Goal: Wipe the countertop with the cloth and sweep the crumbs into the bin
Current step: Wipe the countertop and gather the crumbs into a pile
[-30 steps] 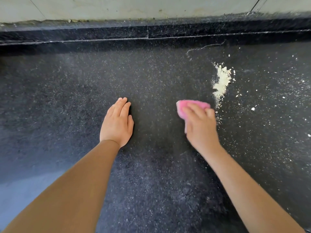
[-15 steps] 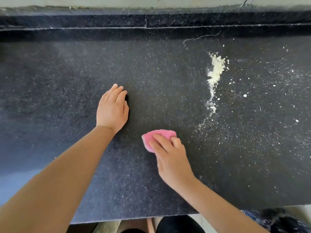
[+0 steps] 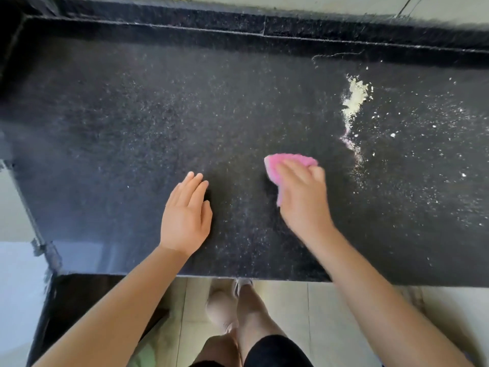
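Note:
A black speckled countertop (image 3: 132,123) fills the view. My right hand (image 3: 304,197) presses a pink cloth (image 3: 289,161) flat onto it near the middle; the hand is blurred and most of the cloth lies hidden under it. A pale line of crumbs (image 3: 353,102) runs to the right of the cloth, with loose white specks (image 3: 423,133) scattered further right. My left hand (image 3: 186,215) rests flat on the counter, fingers straight, a little left of the cloth. No bin is in view.
A raised black ledge (image 3: 264,25) runs along the counter's back edge below a pale wall. The counter's front edge (image 3: 264,278) lies just below my wrists, with tiled floor and my legs (image 3: 246,327) beneath. The counter's left end (image 3: 31,229) drops off.
My right hand has moved the cloth away from the front edge and to the right, towards the crumb line. The view has tilted down, showing the counter's front edge and the floor.

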The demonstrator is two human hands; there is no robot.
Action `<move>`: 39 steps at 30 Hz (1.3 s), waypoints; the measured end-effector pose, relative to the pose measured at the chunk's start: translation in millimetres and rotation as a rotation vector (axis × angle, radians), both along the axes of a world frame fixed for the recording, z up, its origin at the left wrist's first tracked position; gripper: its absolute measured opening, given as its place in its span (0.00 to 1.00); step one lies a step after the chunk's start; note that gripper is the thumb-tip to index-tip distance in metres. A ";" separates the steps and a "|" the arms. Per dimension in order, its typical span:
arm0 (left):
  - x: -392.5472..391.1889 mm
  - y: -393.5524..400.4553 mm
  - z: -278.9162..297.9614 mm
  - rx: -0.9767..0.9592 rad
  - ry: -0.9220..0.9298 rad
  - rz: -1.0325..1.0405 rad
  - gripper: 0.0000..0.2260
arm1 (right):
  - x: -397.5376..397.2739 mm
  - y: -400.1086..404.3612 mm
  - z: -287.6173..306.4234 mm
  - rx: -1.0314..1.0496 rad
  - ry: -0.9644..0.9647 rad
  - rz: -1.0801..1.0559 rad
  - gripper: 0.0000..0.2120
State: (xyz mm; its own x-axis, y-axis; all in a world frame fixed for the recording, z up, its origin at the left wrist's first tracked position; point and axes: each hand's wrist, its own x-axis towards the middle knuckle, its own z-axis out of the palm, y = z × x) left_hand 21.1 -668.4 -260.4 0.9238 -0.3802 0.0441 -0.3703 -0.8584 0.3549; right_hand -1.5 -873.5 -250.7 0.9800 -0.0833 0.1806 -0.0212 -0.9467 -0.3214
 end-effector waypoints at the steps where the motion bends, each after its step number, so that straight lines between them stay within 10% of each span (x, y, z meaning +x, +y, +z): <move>1: -7.4 2.8 -0.5 0.010 0.007 0.014 0.20 | -12.7 25.1 -0.5 0.024 0.028 0.049 0.25; 6: -31.5 16.8 -9.1 0.141 0.057 0.034 0.22 | -62.3 84.7 -11.7 0.003 0.054 0.071 0.27; 15: -31.8 13.6 -13.1 0.142 0.065 0.096 0.19 | -47.4 -68.3 -21.4 -0.196 0.144 -0.337 0.26; 29: -31.4 13.4 -3.9 0.105 0.099 0.090 0.21 | -129.9 19.7 -24.9 -0.146 -0.017 0.030 0.19; 39: -31.9 11.0 -10.2 0.116 0.092 0.109 0.19 | -57.4 -109.4 -9.2 -0.198 0.214 -0.252 0.28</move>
